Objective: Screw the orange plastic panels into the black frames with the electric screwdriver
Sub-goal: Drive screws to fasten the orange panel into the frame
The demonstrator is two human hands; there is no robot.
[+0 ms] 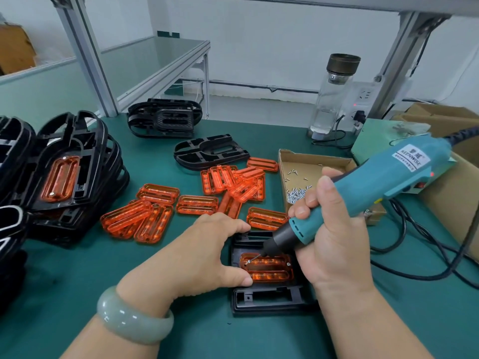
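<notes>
A black frame (269, 299) lies on the green table in front of me with an orange panel (268, 270) seated in it. My left hand (204, 252) grips the frame's left side, thumb touching the panel's near-left corner. My right hand (329, 229) holds the teal electric screwdriver (368, 187), tilted, with its bit tip (249, 261) on a screw at the panel's left end. A screw head (289, 264) sits at the panel's right end.
Loose orange panels (197, 203) are scattered mid-table. Stacked finished frames (64, 177) stand at the left; bare black frames (210, 151) lie farther back. A cardboard tray of screws (298, 193) sits right of centre. A glass bottle (334, 94), power box and cables (414, 257) occupy the right.
</notes>
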